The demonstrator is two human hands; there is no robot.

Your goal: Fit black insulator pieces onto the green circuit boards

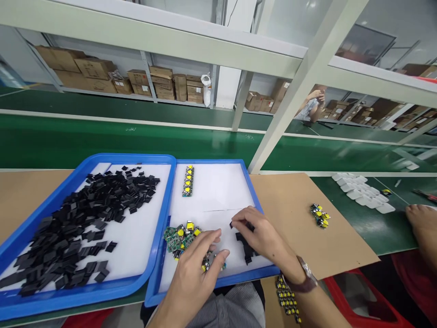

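Note:
My left hand [197, 264] rests over a small circuit board [213, 262] with yellow parts in the right blue tray [251, 182], its fingers curled onto the board. My right hand [259, 232] pinches a small black square piece [232, 224] just above the tray's white liner, with a few more black pieces [246, 250] lying under it. A loose cluster of green circuit boards [177, 236] lies left of my left hand. A neat row of boards with yellow parts [188, 181] sits at the tray's far end.
The left blue tray [112, 158] holds a big heap of black square pieces [82, 218]. More boards lie on the brown cardboard [320, 215] and near my lap [288, 303]. White shells [363, 191] lie on the green belt. Another person's hand [421, 218] is at the right edge.

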